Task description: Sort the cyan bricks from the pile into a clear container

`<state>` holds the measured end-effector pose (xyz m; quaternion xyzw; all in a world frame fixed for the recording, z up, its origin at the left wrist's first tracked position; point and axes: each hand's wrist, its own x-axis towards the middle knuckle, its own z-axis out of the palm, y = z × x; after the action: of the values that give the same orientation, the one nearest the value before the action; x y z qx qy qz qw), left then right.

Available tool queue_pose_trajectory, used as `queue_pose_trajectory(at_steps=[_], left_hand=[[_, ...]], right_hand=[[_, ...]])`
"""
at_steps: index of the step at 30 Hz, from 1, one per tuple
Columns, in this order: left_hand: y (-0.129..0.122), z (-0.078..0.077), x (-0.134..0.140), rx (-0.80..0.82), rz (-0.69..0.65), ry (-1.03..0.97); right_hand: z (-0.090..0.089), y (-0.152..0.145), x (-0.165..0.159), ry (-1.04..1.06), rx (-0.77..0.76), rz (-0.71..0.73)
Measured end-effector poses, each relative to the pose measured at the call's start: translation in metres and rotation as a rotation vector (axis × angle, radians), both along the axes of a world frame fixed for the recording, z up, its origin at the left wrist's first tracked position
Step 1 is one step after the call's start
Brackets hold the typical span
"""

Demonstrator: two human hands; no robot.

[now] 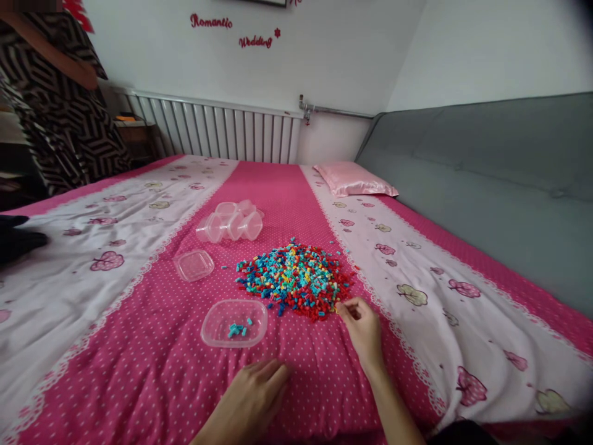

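A heap of small plastic building bricks point(296, 275) in red, blue, turquoise and yellow lies on the pink dotted bedspread. At its near right edge my right hand point(361, 327) pinches a small yellow brick point(338, 307) between thumb and forefinger. My left hand point(254, 392) rests on the bedspread point(315, 377) in front of the heap, back up, with its fingers curled closed; their tips are hidden. Beyond the left hand sits a clear plastic container point(208, 337) with several turquoise bricks point(237, 330) in it.
A clear lid point(194, 266) lies left of the heap. Behind it are several clear containers point(230, 222). A pink pillow point(354, 179) lies by the grey headboard point(482, 161). One person in a patterned garment point(60, 99) stands at the far left, near a radiator point(217, 127).
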<state>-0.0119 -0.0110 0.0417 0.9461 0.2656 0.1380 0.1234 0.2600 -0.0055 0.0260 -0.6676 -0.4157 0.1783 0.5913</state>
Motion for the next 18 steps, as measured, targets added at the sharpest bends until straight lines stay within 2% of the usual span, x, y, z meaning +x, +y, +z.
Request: queue_pose_trajectory(at_steps=[4,6,10,18], left_hand=[[0.001,-0.001,-0.002,-0.019,0.078,-0.187],[0.002,0.000,-0.002,-0.008,0.067,-0.254],[0.005,0.005,-0.002,0.142,0.034,-0.369],[0.007,0.012,-0.005,0.259,0.042,-0.495]], right_hand=[[0.017,-0.016,-0.044,0.155,-0.109,0.480],[0.019,-0.023,-0.069,0.231,-0.196,0.600],[0.014,-0.026,-0.099,0.338,-0.174,0.680],[0.010,-0.026,-0.099,0.357,-0.173,0.749]])
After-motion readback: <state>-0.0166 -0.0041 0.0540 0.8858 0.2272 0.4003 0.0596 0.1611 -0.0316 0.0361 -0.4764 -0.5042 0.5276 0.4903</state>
